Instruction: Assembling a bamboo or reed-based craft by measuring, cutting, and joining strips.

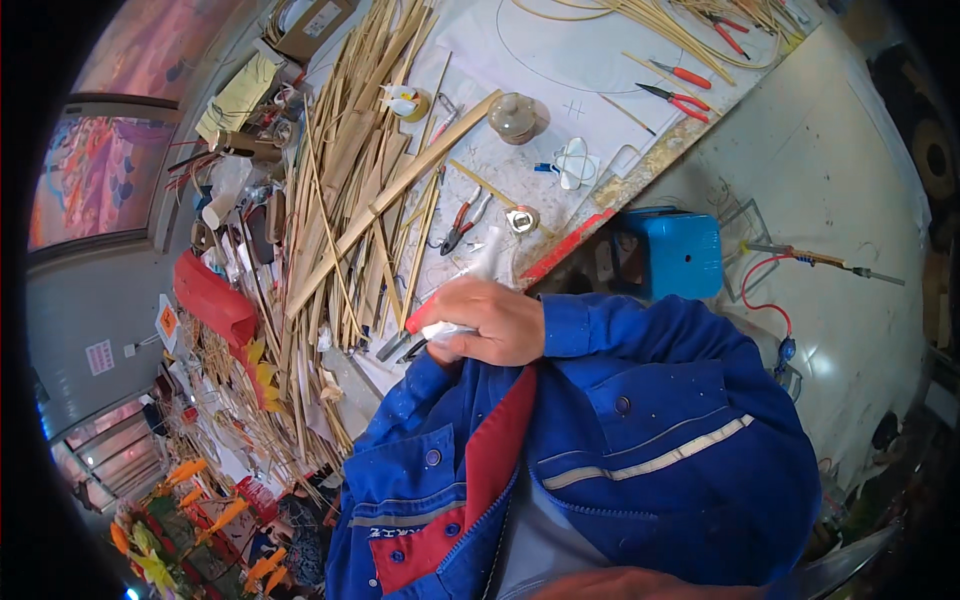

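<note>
A cardboard box (312, 25) sits at the far left of the desk (590, 60). An orange diamond sign (167, 321) and a pale rectangular notice (100, 356) hang on the left wall. Four red-handled pliers are visible: three (690, 90) at far right, one (462, 222) mid-desk. One blue stool (672, 252) stands right of the desk.

One hand (490, 322), which one cannot be told, has its grip closed on a red-capped white tube (432, 320) at the near desk edge, above the blue jacket (620, 420). A blurred second hand (620, 585) is cut off at the bottom edge; its grip cannot be told.
</note>
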The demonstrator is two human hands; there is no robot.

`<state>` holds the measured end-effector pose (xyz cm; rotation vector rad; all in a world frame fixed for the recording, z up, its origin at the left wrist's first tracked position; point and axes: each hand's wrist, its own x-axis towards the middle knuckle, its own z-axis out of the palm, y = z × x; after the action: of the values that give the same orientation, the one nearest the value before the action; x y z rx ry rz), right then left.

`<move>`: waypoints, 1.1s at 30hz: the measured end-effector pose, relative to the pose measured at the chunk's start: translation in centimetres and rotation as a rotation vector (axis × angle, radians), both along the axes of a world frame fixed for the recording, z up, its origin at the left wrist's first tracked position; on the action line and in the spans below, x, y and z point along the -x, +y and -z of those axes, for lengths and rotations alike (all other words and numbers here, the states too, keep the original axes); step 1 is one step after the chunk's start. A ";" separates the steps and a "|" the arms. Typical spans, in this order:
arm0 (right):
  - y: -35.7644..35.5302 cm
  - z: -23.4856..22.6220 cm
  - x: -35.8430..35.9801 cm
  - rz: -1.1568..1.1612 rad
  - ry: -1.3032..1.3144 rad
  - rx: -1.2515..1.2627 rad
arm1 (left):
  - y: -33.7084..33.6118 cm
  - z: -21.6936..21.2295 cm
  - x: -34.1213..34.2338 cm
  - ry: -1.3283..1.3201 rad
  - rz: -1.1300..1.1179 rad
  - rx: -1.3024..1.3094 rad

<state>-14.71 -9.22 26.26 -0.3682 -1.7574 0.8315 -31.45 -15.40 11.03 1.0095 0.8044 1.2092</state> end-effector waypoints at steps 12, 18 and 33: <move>-0.8 -2.9 -0.5 -0.941 0.051 1.361 | -0.3 0.0 1.8 1.271 0.340 0.268; 0.0 1.3 -3.2 -0.445 0.094 1.315 | 3.3 1.3 25.1 1.646 -0.474 0.411; 1.0 -2.1 -5.5 -0.081 0.170 1.155 | 8.7 -13.6 4.5 0.197 0.120 -0.022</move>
<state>-9.18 -8.20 28.41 -0.9339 -0.9756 1.8319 -35.92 -6.68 24.59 1.1914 0.8724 1.0291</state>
